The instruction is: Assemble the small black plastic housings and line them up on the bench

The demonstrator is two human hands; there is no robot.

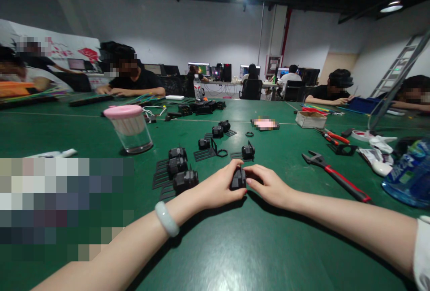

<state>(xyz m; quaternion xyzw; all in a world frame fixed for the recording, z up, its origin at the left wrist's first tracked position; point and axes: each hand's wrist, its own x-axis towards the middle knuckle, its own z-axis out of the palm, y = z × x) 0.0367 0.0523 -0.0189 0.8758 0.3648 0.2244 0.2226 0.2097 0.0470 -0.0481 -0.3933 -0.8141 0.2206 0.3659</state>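
Both of my hands meet at the middle of the green table (235, 246) around one small black plastic part (238, 178). My left hand (220, 188), with a pale bangle on its wrist, is closed on the part's left side. My right hand (267, 184) pinches its right side with fingers curled. Just to the left lie similar black parts (181, 172) stacked on flat black comb-like pieces. Further black parts (247, 151) sit beyond my hands.
A clear jar with a pink lid (129, 128) stands at the left. A red-handled wrench (336, 176) and red pliers (332, 136) lie at the right, near a blue water bottle (408, 174) and a cardboard box (311, 119). Several people sit around the far table edges.
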